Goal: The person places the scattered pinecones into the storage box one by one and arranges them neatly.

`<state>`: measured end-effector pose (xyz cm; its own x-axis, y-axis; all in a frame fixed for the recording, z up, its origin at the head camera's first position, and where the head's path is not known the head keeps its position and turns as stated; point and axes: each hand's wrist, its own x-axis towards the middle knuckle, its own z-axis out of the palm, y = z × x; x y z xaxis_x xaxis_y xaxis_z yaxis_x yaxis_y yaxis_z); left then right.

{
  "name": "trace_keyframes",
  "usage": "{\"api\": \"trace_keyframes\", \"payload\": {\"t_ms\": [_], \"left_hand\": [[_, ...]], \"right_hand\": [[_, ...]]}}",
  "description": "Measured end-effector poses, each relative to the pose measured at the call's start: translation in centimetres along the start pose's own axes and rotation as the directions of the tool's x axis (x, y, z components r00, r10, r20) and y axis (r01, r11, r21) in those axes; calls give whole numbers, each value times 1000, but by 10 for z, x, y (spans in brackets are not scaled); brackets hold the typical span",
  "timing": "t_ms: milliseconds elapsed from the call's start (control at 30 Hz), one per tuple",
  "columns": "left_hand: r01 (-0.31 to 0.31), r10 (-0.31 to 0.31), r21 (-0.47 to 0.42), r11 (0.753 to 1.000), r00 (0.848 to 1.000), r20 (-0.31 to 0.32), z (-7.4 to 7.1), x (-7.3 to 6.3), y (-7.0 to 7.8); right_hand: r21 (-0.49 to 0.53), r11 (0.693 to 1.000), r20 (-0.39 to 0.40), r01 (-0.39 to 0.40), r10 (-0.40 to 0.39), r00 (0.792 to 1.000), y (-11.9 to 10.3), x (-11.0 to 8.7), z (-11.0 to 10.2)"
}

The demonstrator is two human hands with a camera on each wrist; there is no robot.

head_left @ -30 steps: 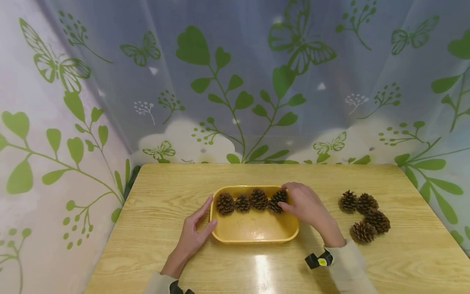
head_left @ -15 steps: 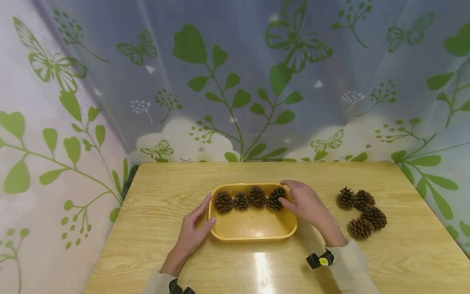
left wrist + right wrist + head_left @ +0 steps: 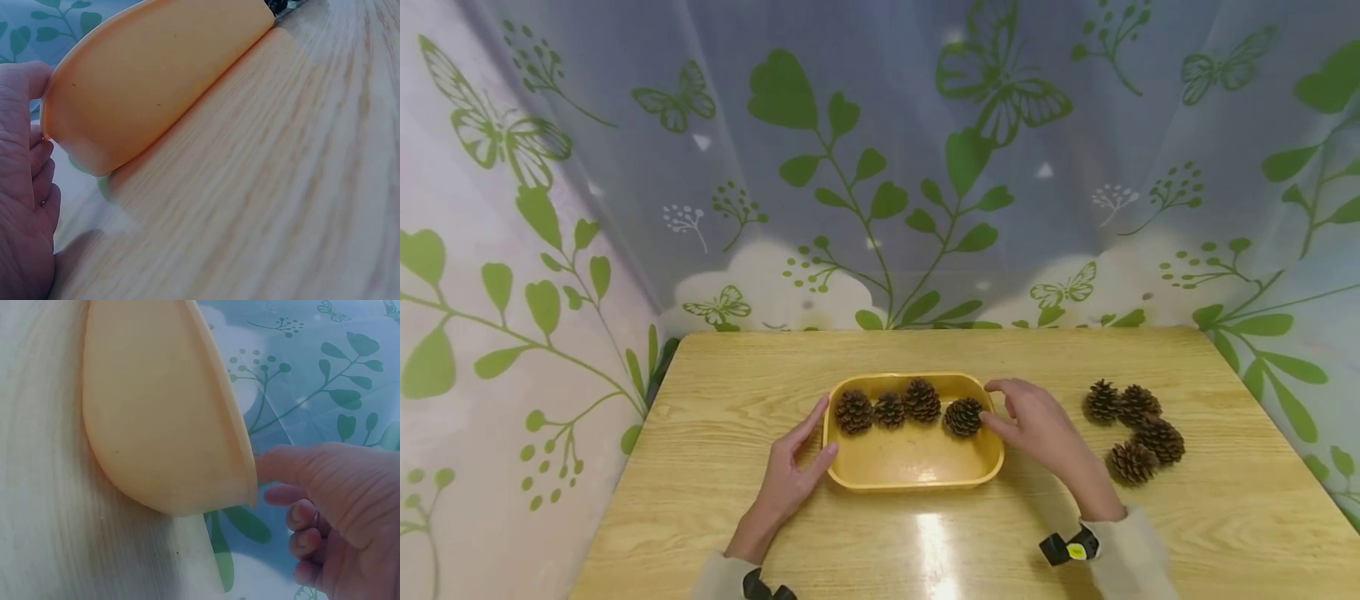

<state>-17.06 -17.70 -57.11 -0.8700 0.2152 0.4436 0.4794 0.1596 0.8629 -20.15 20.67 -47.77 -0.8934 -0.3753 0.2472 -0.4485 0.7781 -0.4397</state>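
Note:
A yellow oblong tray (image 3: 917, 484) stands on the wooden table, with a row of pine cones along its far side. My left hand (image 3: 786, 477) holds the tray's left end, thumb over the rim and fingers along the outside; the left wrist view shows this hand (image 3: 25, 162) at the rim. My right hand (image 3: 1047, 433) is at the right rim, its thumb tip beside the rightmost pine cone (image 3: 962, 417). In the right wrist view, the other fingers of this hand (image 3: 350, 506) curl loosely around nothing. The cones are hidden from that view by the tray wall.
Several loose pine cones (image 3: 1137, 408) form a cluster on the table (image 3: 737, 375) to the right of the tray. Curtains (image 3: 880, 167) with leaf and butterfly prints hang behind the table and at its sides.
My right hand has let go of the rightmost pine cone and drawn back right to the rim. That cone now sits apart from the others, slightly nearer me. My left hand keeps its place.

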Motion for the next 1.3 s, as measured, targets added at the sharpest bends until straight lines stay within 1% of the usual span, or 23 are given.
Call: {"api": "trace_keyframes", "payload": {"t_ms": [167,400,667,767,867,1033,1300], "left_hand": [[4,-4,-2,1000,1000,-1,0,-2,-3],[5,-5,-10,1000,1000,7,2,-3,-4],[4,-4,-7,1000,1000,8,2,-1,-3],[0,0,-3,1000,1000,3,1,-1,-1],[0,0,-1,1000,1000,0,1,0,0],[0,0,-5,1000,1000,-2,1,0,1],[-8,8,-15,1000,1000,4,0,0,1]], "right_hand": [[18,999,0,40,-40,999,-3,0,4],[-8,998,3,58,-58,998,-3,4,8],[-22,998,-5,62,-62,998,-2,10,10],[-12,999,-2,43,-43,999,-3,8,8],[3,1000,-3,17,-17,1000,-3,2,2],[11,999,2,-42,42,999,1,-14,-11],[-23,992,-10,-121,121,993,7,-40,-30]]}}
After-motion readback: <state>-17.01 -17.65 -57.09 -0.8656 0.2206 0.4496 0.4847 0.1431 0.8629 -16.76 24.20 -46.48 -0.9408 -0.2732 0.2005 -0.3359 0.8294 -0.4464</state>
